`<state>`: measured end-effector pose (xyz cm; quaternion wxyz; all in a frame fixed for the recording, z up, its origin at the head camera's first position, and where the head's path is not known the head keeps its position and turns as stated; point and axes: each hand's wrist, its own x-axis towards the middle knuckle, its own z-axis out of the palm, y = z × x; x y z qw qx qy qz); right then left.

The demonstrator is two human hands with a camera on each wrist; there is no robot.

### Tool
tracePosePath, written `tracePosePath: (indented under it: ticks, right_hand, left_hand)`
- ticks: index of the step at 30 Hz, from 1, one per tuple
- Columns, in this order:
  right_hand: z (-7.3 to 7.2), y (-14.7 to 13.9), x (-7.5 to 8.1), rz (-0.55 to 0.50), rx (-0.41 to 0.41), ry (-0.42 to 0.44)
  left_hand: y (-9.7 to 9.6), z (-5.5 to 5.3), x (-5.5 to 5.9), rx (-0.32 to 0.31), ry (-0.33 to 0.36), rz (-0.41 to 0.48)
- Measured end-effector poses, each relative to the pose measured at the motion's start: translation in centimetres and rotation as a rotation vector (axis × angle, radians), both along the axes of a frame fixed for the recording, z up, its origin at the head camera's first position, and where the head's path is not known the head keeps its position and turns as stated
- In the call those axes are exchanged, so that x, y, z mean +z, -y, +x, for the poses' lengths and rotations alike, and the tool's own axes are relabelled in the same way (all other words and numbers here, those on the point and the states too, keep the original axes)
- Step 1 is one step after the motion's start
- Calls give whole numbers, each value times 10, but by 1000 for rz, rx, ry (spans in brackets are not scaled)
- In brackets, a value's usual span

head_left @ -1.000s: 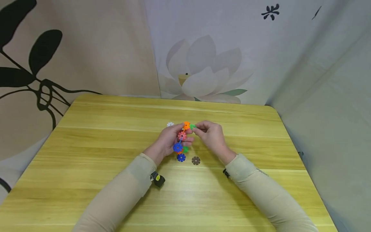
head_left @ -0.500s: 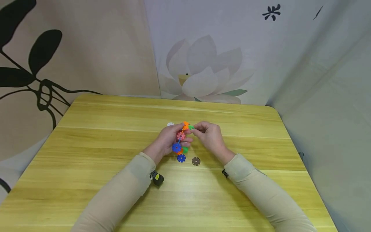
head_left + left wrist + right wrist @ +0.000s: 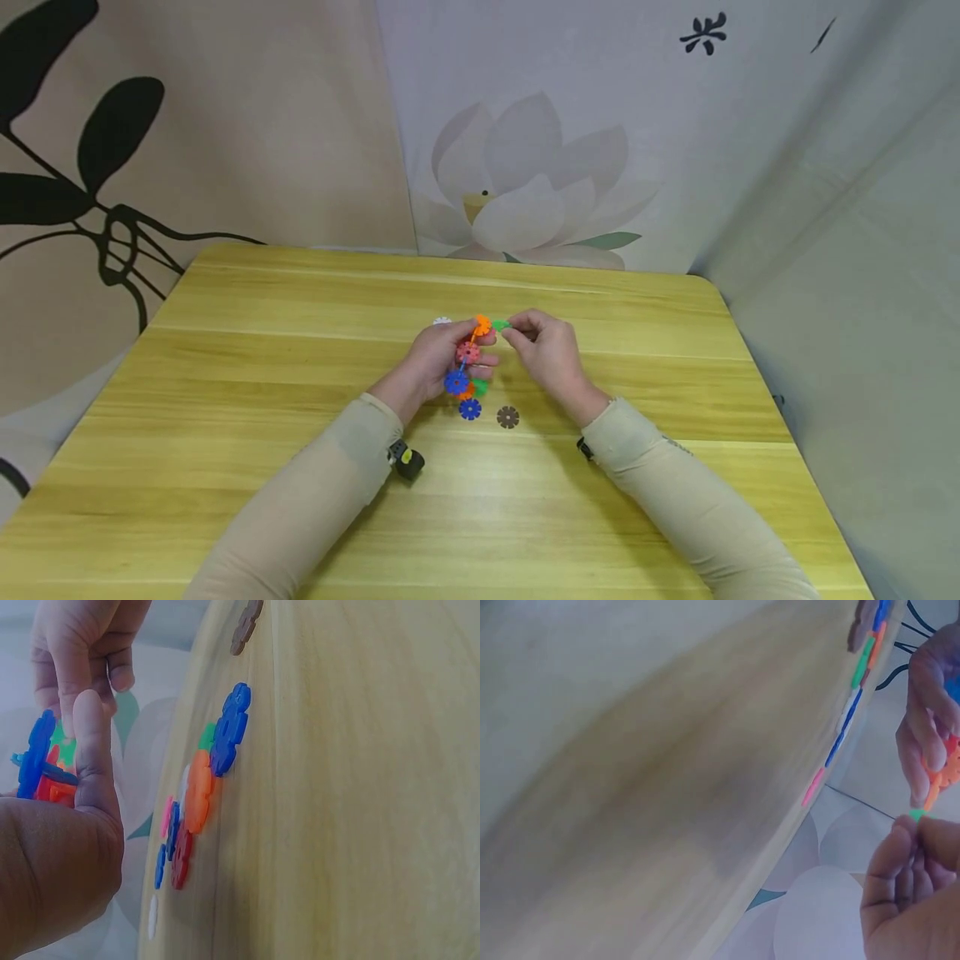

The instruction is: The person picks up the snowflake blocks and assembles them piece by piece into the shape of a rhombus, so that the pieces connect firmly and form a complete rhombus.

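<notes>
My left hand (image 3: 433, 358) holds a chain of notched plastic snowflake discs, its thumb on the orange disc (image 3: 483, 325) at the top. Below that, a pinkish-red disc (image 3: 468, 352) and a blue disc (image 3: 456, 382) hang in front of the palm, with small blue pieces linking them. Between thumb and fingertips, my right hand (image 3: 551, 350) pinches a green disc (image 3: 501, 327) at the orange disc's right edge. Whether green and orange are slotted together cannot be told. In the left wrist view, the hand partly hides the chain's blue disc (image 3: 35, 754).
Loose discs lie on the wooden table (image 3: 300, 350) under and around the hands: a blue one (image 3: 470, 409), a brown one (image 3: 507, 417), a white one (image 3: 442, 321). The left wrist view also has orange (image 3: 199, 791), red (image 3: 181, 855) and pink (image 3: 166, 817) discs lying there.
The orange disc tilted as the green disc moved slightly left, then faced up again as the right hand shifted back right. Both hands keep their holds; the loose discs stay put.
</notes>
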<state>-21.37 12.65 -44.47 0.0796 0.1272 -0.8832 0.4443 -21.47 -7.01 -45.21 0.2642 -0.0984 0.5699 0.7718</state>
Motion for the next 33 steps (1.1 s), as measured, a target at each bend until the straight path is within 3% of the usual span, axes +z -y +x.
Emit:
tracePosePath:
  ticks: [19,27,33]
  right_hand:
    - [-9,-6,7,109,55,25]
    - [-9,-6,10,172,102,-39]
    - [-8,-6,4,135,130,-93]
  left_hand:
    - [1,2,4,-85,-4,-11]
    - [0,3,4,-93,-16,-22]
    - [2,5,4,-110,-11,-74]
